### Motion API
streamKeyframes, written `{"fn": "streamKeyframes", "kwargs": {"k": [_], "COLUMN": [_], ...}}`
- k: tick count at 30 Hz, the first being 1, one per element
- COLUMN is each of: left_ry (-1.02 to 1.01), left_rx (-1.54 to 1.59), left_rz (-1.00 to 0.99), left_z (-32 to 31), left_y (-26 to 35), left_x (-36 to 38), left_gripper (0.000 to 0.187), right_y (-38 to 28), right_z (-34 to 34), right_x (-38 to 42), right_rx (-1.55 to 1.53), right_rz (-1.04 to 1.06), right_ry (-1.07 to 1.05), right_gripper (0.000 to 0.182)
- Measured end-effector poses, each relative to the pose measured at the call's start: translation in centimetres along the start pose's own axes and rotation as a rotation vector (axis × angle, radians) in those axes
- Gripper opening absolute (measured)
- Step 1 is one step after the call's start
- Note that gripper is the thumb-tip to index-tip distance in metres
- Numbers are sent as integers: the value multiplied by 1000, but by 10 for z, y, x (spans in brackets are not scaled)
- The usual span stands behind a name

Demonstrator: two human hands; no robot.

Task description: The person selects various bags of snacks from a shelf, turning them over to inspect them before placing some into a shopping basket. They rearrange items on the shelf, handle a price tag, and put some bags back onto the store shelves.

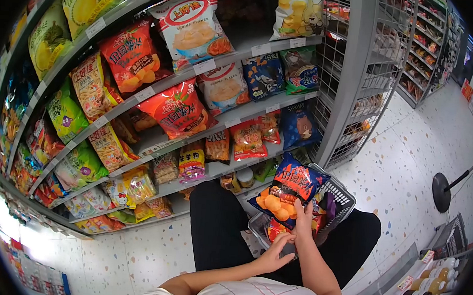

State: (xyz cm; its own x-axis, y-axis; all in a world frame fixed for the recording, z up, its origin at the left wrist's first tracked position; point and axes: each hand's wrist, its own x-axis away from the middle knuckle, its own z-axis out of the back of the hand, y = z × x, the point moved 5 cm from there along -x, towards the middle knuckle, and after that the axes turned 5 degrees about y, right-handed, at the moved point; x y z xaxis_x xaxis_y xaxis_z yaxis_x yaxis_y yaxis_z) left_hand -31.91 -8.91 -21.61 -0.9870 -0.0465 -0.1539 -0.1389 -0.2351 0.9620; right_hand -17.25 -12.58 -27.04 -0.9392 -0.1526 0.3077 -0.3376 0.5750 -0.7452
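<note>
A dark blue bag of potato chips (294, 180) with orange lettering is in my right hand (304, 222), whose thumb lies over its lower edge. The bag is tilted above a grey shopping basket (346, 199) between my knees. My left hand (276, 255) is just below, its fingers apart and reaching to the heel of my right hand; nothing shows in it. Inside the basket lie a red snack bag (278, 231) and a purple-dark packet (328, 206), both partly hidden by the blue bag and my hands.
Curved shelves ahead hold several snack bags, among them a white shrimp flakes bag (193, 26) and a red chips bag (177, 110). A wire mesh rack (355, 95) closes the shelf's right end. Jars (430, 284) stand at lower right, near a black round-based stand (440, 192).
</note>
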Motion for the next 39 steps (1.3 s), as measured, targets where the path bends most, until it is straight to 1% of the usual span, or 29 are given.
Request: {"fn": "streamKeyframes", "kwargs": {"k": [2,3,6,8,12,14,18,21,23,24,26,27,29,33,35,36,38,39], "left_ry": [83,84,66,17,2,-3,-28,-80,-50,-52,-2,-5,-30,-63,-124,-110,-29,0], "left_rx": [-14,-14,-12,-17,-21,-43,-56,11,-78,-78,-185,-185,-131,-128,-37,-40,-178,-195], "left_rz": [-39,-39,-20,-21,-34,-38,-25,26,-29,-29,-82,-83,-33,-14,55,58,-99,-136], "left_z": [2,2,2,1,1,1,0,-6,-6,-5,1,1,-1,-1,-9,-9,-3,0], "left_y": [2,1,1,5,6,11,12,8,11,11,14,13,10,12,3,5,17,22], "left_x": [-2,-2,-2,-1,-1,-1,-1,3,3,2,-3,-2,-2,1,4,4,0,-3], "left_gripper": [58,58,59,60,60,60,61,63,64,64,64,64,62,65,68,68,69,66], "right_y": [-1,-2,-4,-3,-2,-3,-7,-5,-4,-5,-8,-7,-5,-3,-6,-8,-14,-11], "right_z": [0,-1,-1,-1,3,3,3,8,9,7,6,7,7,10,11,10,8,10], "right_x": [1,1,2,5,5,5,7,2,-1,0,2,2,2,0,0,-1,-2,-3], "right_rx": [30,30,42,-11,-5,30,42,59,42,41,86,84,60,23,28,42,36,7], "right_rz": [-18,-18,-16,-31,-52,-31,-42,-17,-30,-30,-14,-12,-22,-3,-42,-16,4,-15], "right_ry": [42,42,27,26,41,49,88,51,63,64,92,95,40,36,100,92,51,103], "right_gripper": [57,57,57,57,58,68,70,72,57,57,67,67,56,56,58,63,66,70]}}
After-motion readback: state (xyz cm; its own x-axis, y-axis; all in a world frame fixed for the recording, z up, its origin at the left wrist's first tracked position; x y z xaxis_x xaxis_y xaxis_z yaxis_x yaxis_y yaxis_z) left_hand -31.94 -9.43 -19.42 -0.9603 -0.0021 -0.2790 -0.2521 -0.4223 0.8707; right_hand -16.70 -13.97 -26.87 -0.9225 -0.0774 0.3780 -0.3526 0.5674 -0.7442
